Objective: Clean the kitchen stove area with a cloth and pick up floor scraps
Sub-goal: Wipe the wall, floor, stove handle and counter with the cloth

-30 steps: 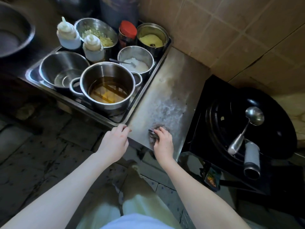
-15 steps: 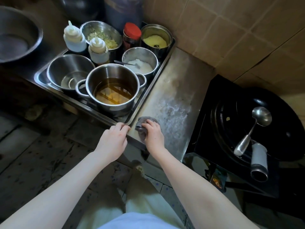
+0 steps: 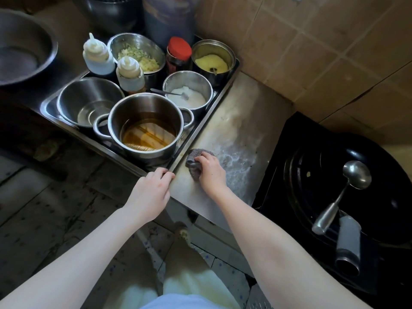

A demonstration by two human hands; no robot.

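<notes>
Under curled fingers (image 3: 204,158) of right hand (image 3: 210,172): grey cloth (image 3: 192,161), bunched, gripped and pressed onto steel counter (image 3: 240,117) near front edge. Just left of those fingers: rim of tray (image 3: 206,117); contact with cloth cannot be told. Beyond fingertips: whitish wet smear (image 3: 234,157) on counter. Left hand (image 3: 151,190) at front corner of tray, fingers (image 3: 161,173) hooked over rim, gripping it. Ahead of left fingers: pot (image 3: 145,128) holding amber liquid. Well right of right hand: black wok (image 3: 390,197), ladle (image 3: 354,175) inside.

The crumpled grey cloth (image 3: 194,157) lies on the steel tabletop (image 3: 240,112), right of the steel tray (image 3: 210,110) (pots (image 3: 145,130) inside), left of the black wok (image 3: 379,179).
</notes>
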